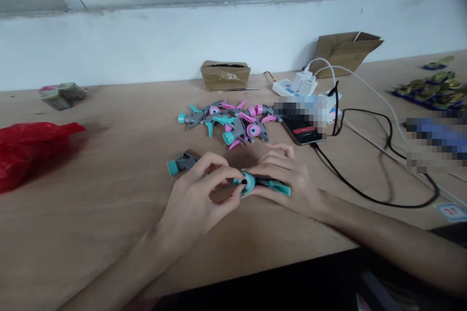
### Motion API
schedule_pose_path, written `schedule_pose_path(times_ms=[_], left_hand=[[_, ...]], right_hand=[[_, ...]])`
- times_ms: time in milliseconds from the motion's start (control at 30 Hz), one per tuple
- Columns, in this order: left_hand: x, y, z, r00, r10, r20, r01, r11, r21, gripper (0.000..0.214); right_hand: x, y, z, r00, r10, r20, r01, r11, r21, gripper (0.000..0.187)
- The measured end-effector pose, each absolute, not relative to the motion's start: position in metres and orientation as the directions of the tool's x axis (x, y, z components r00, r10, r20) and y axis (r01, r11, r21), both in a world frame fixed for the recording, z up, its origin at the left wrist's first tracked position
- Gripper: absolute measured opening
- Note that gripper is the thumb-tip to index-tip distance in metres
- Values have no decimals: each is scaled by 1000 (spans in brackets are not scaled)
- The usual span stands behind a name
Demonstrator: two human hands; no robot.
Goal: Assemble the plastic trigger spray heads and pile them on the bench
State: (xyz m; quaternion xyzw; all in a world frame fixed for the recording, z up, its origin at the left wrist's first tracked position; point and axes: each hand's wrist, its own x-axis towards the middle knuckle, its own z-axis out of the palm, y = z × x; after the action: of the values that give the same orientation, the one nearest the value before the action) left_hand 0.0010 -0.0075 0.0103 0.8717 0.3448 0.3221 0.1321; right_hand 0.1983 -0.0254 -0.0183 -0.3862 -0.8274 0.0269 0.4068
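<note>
Near the table's front, my right hand (288, 180) is wrapped round a grey and teal trigger spray head (273, 185), its teal collar facing me. My left hand (199, 199) pinches at that collar, thumb and index finger at its left side; a small dark spot shows in the opening. Just beyond my left hand lies another grey spray head (184, 162) with a teal collar, partly hidden by my fingers. Farther back is a heap of several spray heads (237, 129), grey with teal or pink triggers and collars.
A phone (301, 126) with a black cable lies right of the heap, before a white power strip (286, 88). Cardboard boxes (226, 77) stand by the wall. A red plastic bag (32, 148) is at left, gold-coloured parts (436, 90) at far right.
</note>
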Motion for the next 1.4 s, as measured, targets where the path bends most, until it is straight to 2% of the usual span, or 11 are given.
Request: schedule_pose_path(times_ms=[333, 433, 567, 667, 767, 867, 1067, 1200, 1300, 1400], left_hand=[[0, -2, 0, 627, 693, 357, 447, -695, 564, 12], [-2, 1, 3, 684, 655, 321, 395, -702, 592, 13], [-4, 1, 8, 719, 641, 267, 408, -701, 585, 22], [-4, -2, 8, 671, 675, 306, 445, -697, 563, 27], [-3, -5, 5, 611, 699, 372, 444, -691, 571, 24], [-2, -5, 2, 610, 696, 378, 446, -696, 562, 29], [-1, -6, -1, 630, 583, 513, 422, -812, 404, 17], [-1, -5, -4, 624, 536, 568, 433, -843, 320, 19], [0, -5, -7, 622, 541, 566, 401, -841, 364, 18], [1, -4, -9, 667, 562, 488, 376, -820, 431, 15]], right_hand=[[199, -24, -32, -407, 651, 640, 615, 714, -335, 20], [199, -23, -34, -386, 690, 613, 608, 690, -393, 21], [201, -18, -33, -301, 778, 551, 582, 608, -540, 21], [203, -15, -31, -275, 785, 556, 559, 600, -572, 23], [204, -15, -31, -294, 755, 586, 555, 634, -539, 22], [204, -16, -31, -304, 743, 596, 560, 646, -519, 20], [203, -15, -32, -330, 731, 597, 560, 661, -500, 20], [203, -16, -31, -337, 728, 597, 561, 665, -493, 20], [202, -18, -31, -337, 733, 591, 567, 659, -494, 20], [201, -19, -32, -335, 729, 597, 568, 662, -490, 18]])
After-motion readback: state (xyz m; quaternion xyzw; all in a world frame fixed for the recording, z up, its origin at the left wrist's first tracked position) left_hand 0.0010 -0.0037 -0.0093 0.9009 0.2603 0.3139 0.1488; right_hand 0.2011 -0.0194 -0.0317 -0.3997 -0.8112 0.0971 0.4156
